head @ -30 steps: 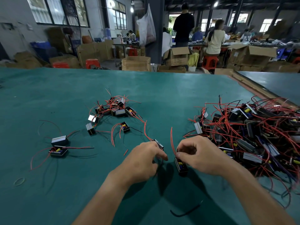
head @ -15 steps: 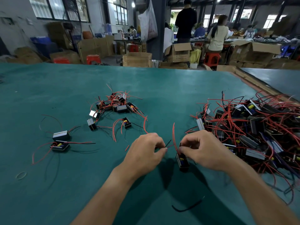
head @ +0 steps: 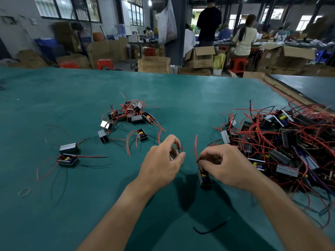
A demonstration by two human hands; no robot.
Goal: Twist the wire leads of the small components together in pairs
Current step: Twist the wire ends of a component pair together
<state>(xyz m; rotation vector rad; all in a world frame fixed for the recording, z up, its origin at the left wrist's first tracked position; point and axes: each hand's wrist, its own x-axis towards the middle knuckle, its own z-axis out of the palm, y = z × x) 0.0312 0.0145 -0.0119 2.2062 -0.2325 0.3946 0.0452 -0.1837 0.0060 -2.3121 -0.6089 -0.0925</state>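
Pointing upward, the red lead [head: 195, 148]

Green table [head: 181, 91]; cardboard boxes [head: 154, 65]; paned windows [head: 68, 8]

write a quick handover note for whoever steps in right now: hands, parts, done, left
Left hand: pinches the red and black lead ends, tips pointing up.
Right hand: grips a component, its red lead curving up beside the thumb.
Parts, all on the green table: big tangled pile on the right; small cluster and two separate components on the left.
Done: probably the left-side groups, though any twists are too small to confirm.
Left: twist the held leads, then likely work through the big pile.
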